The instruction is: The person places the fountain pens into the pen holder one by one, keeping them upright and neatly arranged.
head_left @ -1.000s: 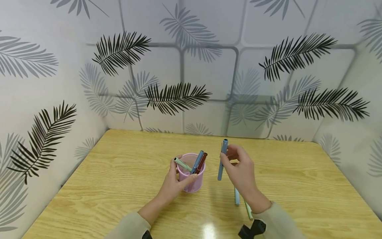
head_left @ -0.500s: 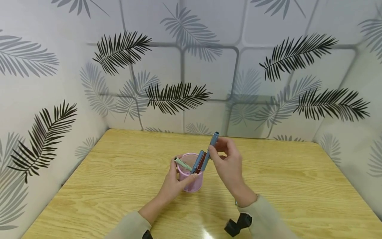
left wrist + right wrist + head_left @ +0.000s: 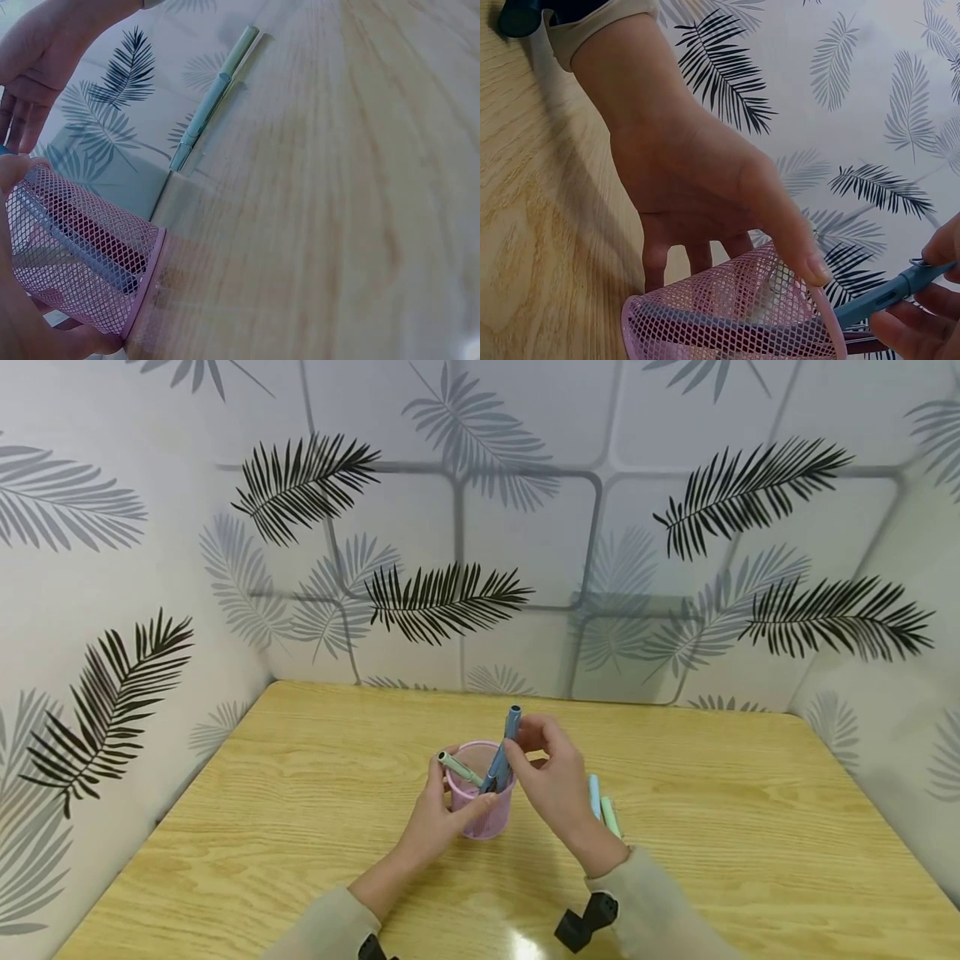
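Observation:
My left hand (image 3: pixel 435 827) holds a pink mesh pen cup (image 3: pixel 483 827) on the table, fingers around its far side and thumb near the rim. A blue pen (image 3: pixel 513 723) is pinched near its upper end by my right hand (image 3: pixel 553 781). In the right wrist view that blue pen (image 3: pixel 874 301) slants across the cup's mouth, its lower part within the rim. A pale green pen (image 3: pixel 459 768) leans left in the cup, beside another blue pen (image 3: pixel 492 774). The dark red pen (image 3: pixel 864 345) in the cup shows at the mouth in the right wrist view.
On the wooden table (image 3: pixel 315 777), right of the cup, lie a light blue pen (image 3: pixel 595 795) and a light green pen (image 3: pixel 610 815), partly behind the right forearm. A leaf-patterned wall (image 3: pixel 525 552) stands at the table's back edge.
My right hand has carried the blue pen left to the cup and lowered it inside the rim. The left hand and cup have stayed in place.

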A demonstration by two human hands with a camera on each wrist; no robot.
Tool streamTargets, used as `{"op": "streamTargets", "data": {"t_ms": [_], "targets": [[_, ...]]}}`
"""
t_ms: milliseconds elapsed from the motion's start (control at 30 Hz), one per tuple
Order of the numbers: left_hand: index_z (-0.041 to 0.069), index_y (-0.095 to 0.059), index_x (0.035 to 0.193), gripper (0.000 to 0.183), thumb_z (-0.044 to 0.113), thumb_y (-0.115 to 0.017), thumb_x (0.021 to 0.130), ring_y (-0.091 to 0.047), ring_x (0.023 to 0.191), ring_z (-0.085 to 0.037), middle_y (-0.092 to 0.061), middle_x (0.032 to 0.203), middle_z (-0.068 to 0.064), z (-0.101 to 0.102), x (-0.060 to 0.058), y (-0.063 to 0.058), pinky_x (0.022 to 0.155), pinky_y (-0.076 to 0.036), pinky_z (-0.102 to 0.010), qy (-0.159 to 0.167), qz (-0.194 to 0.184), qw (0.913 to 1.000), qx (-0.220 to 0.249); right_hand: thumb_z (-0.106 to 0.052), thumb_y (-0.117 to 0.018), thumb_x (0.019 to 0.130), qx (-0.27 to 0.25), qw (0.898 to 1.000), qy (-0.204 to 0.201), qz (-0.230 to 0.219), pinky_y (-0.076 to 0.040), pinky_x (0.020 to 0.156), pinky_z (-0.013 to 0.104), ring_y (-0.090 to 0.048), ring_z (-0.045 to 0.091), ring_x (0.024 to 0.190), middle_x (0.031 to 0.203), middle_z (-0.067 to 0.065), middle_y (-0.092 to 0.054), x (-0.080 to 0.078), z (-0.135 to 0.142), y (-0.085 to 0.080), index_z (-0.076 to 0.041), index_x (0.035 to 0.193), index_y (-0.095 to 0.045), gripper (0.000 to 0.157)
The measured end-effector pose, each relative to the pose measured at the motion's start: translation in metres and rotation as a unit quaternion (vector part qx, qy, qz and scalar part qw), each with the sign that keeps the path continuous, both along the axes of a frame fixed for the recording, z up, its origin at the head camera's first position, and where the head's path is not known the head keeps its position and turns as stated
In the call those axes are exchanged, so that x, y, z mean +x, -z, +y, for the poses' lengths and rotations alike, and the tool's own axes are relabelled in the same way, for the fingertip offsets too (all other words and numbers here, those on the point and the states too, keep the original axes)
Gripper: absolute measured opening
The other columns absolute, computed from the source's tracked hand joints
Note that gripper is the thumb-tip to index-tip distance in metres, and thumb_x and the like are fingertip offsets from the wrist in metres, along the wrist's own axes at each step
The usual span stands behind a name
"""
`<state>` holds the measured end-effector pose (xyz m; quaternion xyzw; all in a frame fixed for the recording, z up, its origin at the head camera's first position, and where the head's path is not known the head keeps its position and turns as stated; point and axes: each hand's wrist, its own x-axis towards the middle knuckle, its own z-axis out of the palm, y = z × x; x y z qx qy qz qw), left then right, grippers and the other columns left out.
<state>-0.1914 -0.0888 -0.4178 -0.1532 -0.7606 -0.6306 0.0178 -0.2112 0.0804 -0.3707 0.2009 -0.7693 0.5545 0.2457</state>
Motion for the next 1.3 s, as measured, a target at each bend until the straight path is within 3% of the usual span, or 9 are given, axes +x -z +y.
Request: {"op": "streamTargets", "data": {"t_ms": [300, 533, 833, 1000, 1300], "targets": [[0.008, -0.018, 0.144, 0.074, 0.018, -0.066, 0.087, -0.043, 0.116, -0.041, -0.038, 0.134, -0.016, -0.001, 0.001, -0.001, 0.083, -0.048, -0.044, 0.009, -0.001, 1.0, 0.004, -0.007, -0.067, 0.085, 0.061, 0.998, -0.005, 0.012, -0.05, 0.056, 0.026, -0.058, 0.012, 0.074, 0.085, 0.0, -0.061, -0.001, 0.002, 0.018, -0.009, 0.106, -0.059, 0.022], [0.006, -0.018, 0.143, 0.075, 0.017, -0.066, 0.087, -0.044, 0.115, -0.043, -0.039, 0.132, -0.02, 0.0, 0.003, -0.001, 0.083, -0.048, -0.046, 0.005, 0.006, 1.0, 0.003, -0.003, -0.069, 0.083, 0.114, 0.993, -0.013, 0.011, -0.049, 0.058, 0.027, -0.054, 0.012, 0.069, 0.085, 0.0, -0.059, 0.005, 0.004, 0.025, -0.006, 0.1, -0.06, 0.019], [0.007, -0.02, 0.142, 0.074, 0.018, -0.067, 0.086, -0.046, 0.114, -0.043, -0.04, 0.131, -0.02, 0.001, 0.002, -0.002, 0.082, -0.049, -0.045, 0.0, 0.011, 0.9999, -0.002, -0.007, -0.071, 0.082, 0.18, 0.983, 0.018, -0.01, -0.042, 0.055, 0.023, -0.051, 0.019, 0.064, 0.08, 0.0, -0.056, 0.01, 0.005, 0.026, -0.007, 0.095, -0.063, 0.016], [0.006, -0.02, 0.142, 0.074, 0.017, -0.067, 0.086, -0.046, 0.115, -0.044, -0.038, 0.132, -0.025, 0.003, 0.002, -0.003, 0.082, -0.049, -0.046, 0.005, 0.008, 0.9999, 0.01, -0.01, -0.072, 0.082, 0.183, 0.982, 0.027, -0.031, -0.04, 0.051, 0.023, -0.049, 0.018, 0.062, 0.079, 0.003, -0.054, 0.011, 0.009, 0.029, -0.007, 0.095, -0.063, 0.016], [0.006, -0.02, 0.142, 0.075, 0.017, -0.068, 0.086, -0.046, 0.117, -0.038, -0.04, 0.131, -0.023, 0.004, 0.002, -0.004, 0.088, -0.045, -0.048, -0.001, 0.002, 0.9999, 0.012, -0.01, -0.071, 0.082, 0.175, 0.983, 0.036, -0.051, -0.044, 0.055, 0.024, -0.05, 0.013, 0.063, 0.077, -0.001, -0.055, 0.011, 0.02, 0.034, -0.006, 0.096, -0.064, 0.017]]}}
